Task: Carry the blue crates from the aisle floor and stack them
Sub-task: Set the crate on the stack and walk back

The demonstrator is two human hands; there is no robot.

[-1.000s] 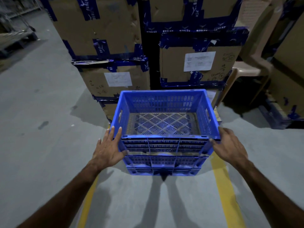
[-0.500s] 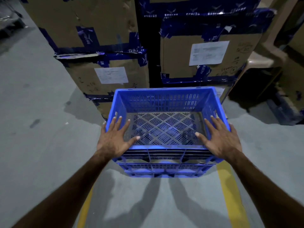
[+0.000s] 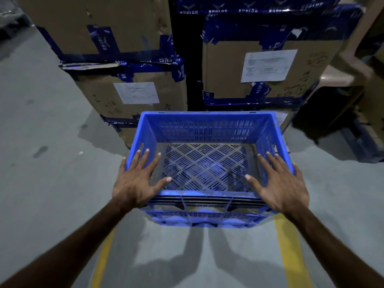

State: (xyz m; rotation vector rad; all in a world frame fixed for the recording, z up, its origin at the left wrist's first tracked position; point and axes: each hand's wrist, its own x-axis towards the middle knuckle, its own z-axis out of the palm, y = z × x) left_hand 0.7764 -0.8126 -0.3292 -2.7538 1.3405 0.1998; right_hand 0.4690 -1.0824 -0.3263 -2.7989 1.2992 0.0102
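Note:
An empty blue slatted crate sits on top of another blue crate on the grey aisle floor, right in front of me. My left hand lies flat with spread fingers on the top crate's near left corner. My right hand lies the same way on the near right corner. Both palms press on the rim; no finger curls round it. Only the lower crate's front wall shows.
Tall stacks of cardboard boxes bound with blue tape stand just behind the crates. A beige plastic chair is at the right. Two yellow floor lines run toward me under the stack. Open concrete floor lies to the left.
My hands have moved from the crate's outer sides up onto its near top corners and now lie flat there. The view has drawn closer to the stack.

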